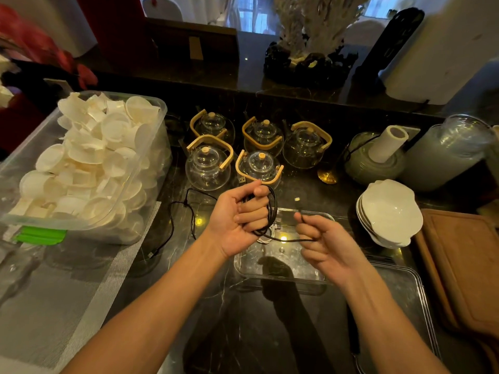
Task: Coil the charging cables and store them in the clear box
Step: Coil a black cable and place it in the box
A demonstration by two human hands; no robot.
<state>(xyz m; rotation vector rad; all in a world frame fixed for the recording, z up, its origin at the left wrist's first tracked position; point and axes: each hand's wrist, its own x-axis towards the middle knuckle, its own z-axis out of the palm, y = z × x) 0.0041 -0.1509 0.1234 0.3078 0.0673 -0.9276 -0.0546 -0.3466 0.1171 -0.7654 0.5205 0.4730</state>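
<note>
Head camera, looking down at a dark marble counter (pixel 243 319): a person's left hand (pixel 237 220) is closed around a black charging cable (pixel 271 211), its loops hanging in a tall oval, long axis roughly upright, on the hand's right side. A USB plug (pixel 242 179) juts up and left from the top of the fist. From the foot of the coil, the loose strand runs right, nearly level, to the right hand (pixel 324 244), whose thumb and forefinger pinch it; the small end connector (pixel 297 199) points up just above those fingertips. Both hands hover over the clear box (pixel 280 268), where a white cable (pixel 266 238) lies near the far-left corner. A second black cable (pixel 172 228) trails across the counter left of the left hand, well apart from the box.
</note>
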